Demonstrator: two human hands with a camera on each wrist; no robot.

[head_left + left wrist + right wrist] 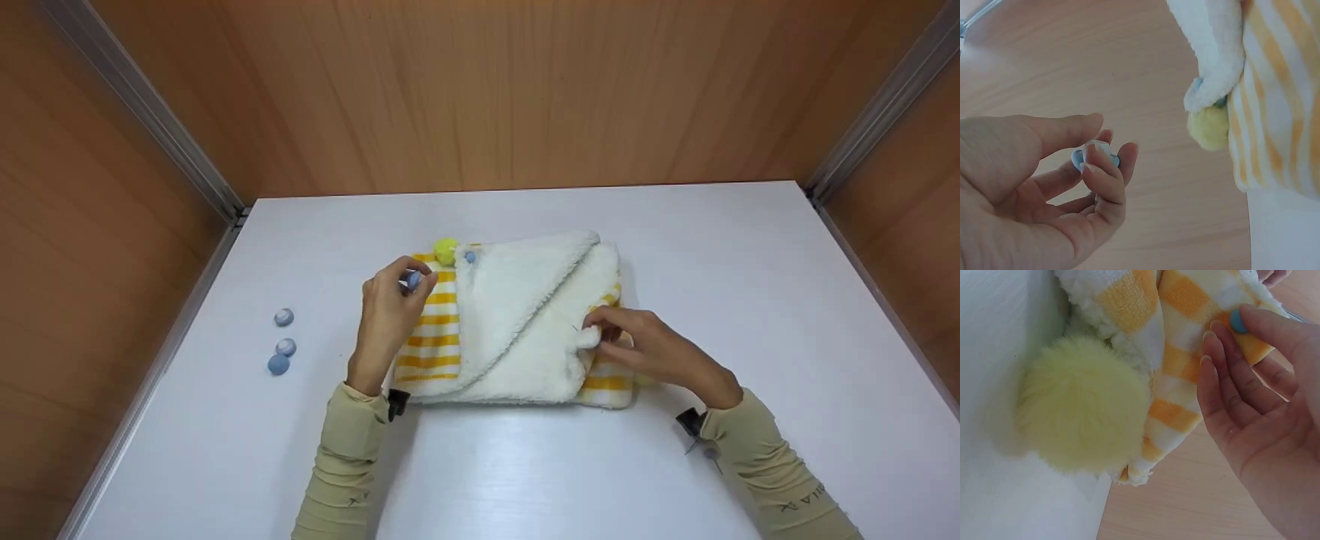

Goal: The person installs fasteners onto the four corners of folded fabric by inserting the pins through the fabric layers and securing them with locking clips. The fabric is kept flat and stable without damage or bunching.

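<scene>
A folded blanket [517, 292] lies on the table, white fleece on one side, yellow-and-white pattern on the other. My left hand [386, 315], above its left edge, holds a small round blue-and-white cap [1107, 157] in its fingers. My right hand [660, 349] pinches a raised fleece flap at the blanket's right side. A blue button-like disc [1237, 321] sits under that thumb, against the patterned cloth. A thin pin-like point [576, 328] shows beside the pinched fleece. Another blue disc [470, 256] sits at the fleece's upper left corner, beside a yellow pompom [445, 251].
Three small round blue pieces lie on the white table [202, 450] at left: an upper one [283, 317], a middle one [286, 347] and a lower one [278, 365]. A second yellow pompom [1084, 405] hangs at the blanket's right side. Wooden panels [480, 97] enclose the table.
</scene>
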